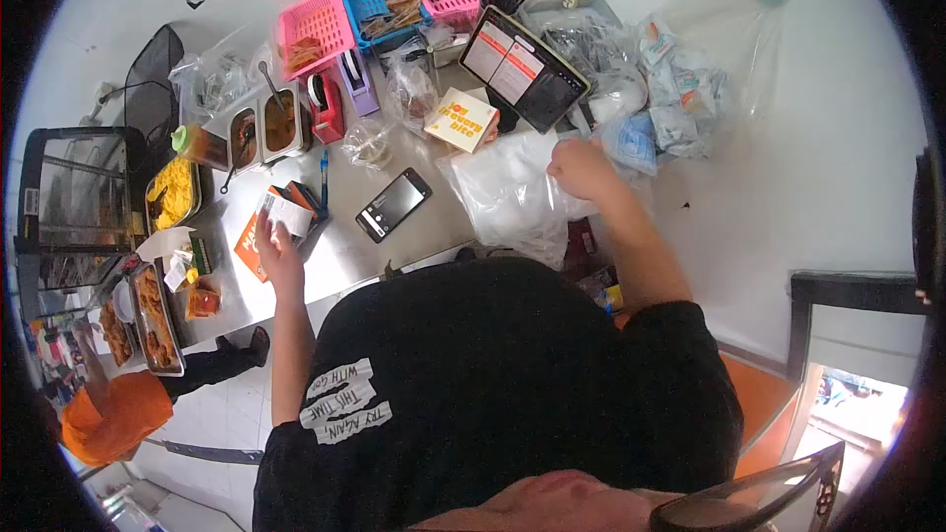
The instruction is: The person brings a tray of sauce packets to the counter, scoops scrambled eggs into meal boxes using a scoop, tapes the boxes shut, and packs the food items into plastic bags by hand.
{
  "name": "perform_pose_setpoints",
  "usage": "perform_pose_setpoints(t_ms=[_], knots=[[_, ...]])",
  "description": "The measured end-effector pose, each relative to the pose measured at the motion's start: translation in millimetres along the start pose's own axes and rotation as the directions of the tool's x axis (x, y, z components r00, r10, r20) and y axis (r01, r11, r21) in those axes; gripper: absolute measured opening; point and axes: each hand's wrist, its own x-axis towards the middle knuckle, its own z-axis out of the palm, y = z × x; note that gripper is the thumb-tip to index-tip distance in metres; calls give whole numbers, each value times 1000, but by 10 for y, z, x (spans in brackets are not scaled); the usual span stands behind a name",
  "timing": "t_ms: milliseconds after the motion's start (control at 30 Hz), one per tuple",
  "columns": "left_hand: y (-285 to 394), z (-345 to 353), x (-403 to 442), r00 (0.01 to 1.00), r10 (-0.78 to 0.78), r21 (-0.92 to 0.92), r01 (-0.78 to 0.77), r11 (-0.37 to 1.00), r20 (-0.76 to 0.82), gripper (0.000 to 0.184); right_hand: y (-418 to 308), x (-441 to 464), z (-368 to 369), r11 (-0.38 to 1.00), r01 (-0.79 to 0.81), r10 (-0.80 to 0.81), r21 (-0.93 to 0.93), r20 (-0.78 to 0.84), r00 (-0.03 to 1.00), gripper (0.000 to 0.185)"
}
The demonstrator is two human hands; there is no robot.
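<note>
On the left side of the steel table, my left hand (283, 258) lies over an orange box (249, 248) with white lettering. Its fingers are stretched out beside a white printed slip (289, 215) on the box. My right hand (582, 169) is closed at the edge of a pile of clear plastic bags (512, 187), its fingers curled on the plastic. A smartphone (394, 204) with its screen lit lies between my hands. Above it is a small white and yellow box (461, 120). A blue pen (324, 179) sits near the orange box.
A tablet (524, 69) stands behind the bags. Pink and blue baskets (379, 5), tape dispensers (323, 106) and sauce pans (283, 123) line the back. Yellow food (175, 194) and a fried-food tray (158, 320) are at left. A person in orange (118, 419) is beyond the table.
</note>
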Motion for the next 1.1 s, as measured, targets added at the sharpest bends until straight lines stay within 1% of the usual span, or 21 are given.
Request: perform_pose_setpoints(t_ms=[33,67,100,167,200,233,267,300,367,433,500,533,600,633,700,800,900,933,1000,1033,1100], knots=[[100,65,6,998,3,-29,-1,1000,61,45,85,-82,-189,991,81,-74,105,-70,995,20],[296,115,-3,979,-6,-78,22,997,203,41,170,-162,-357,965,168,-139,204,-148,979,22],[498,167,-9,940,-4,-124,49,991,340,38,263,-251,-495,886,164,-89,433,-189,978,22],[714,305,29,788,82,-198,51,979,610,36,379,-434,-732,577,171,31,798,-231,972,24],[846,402,62,683,79,-259,166,952,726,37,332,-505,-830,397,156,91,904,-208,974,26],[989,519,89,561,95,-298,284,911,822,39,241,-581,-916,200,144,142,969,-174,974,27],[1146,656,90,516,149,-333,286,898,843,44,144,-621,-965,-7,135,181,991,-131,975,30],[1308,805,82,471,204,-368,288,884,858,49,30,-584,-939,-143,107,177,984,-81,981,30],[1476,1206,75,420,444,-554,185,812,791,59,-300,-417,-810,-403,39,139,914,19,990,30],[1493,1621,-14,320,470,-538,705,463,823,65,-642,-350,-689,-371,12,177,928,58,983,38],[1750,1666,-61,104,499,-217,960,175,860,62,-733,-241,-388,-228,-47,141,973,81,987,49],[1747,1731,-93,123,450,-276,916,292,884,61,-731,-201,-272,-127,-81,110,989,95,989,56],[1662,1876,-155,170,353,-344,783,519,920,59,-603,-308,-299,-376,-33,-55,926,13,998,64],[1688,1828,-184,198,331,-347,802,486,923,57,-526,-381,-297,-496,-26,-123,868,-41,992,69],[1751,1710,-213,249,288,-356,835,420,925,54,-416,-453,-153,-360,93,-102,928,-138,985,85],[1749,1697,-242,195,358,-257,957,133,913,51,-551,-603,-189,-228,265,-35,937,-280,959,106],[2127,1416,-308,38,459,-123,980,157,888,48,-636,-607,-279,-49,316,-25,948,-317,948,120],[2113,1451,-326,109,346,-228,919,322,932,47,-641,-596,-300,24,313,-35,949,-312,949,124],[2058,1539,-359,310,147,-329,692,642,939,45,-678,-627,-381,-161,300,-38,940,-309,950,127],[2074,1537,-353,369,117,-364,726,583,922,42,-695,-630,-404,-252,289,-41,924,-308,950,129],[2111,1522,-327,477,45,-443,773,454,878,35,-748,-584,-389,-364,462,-4,809,-497,868,114]])
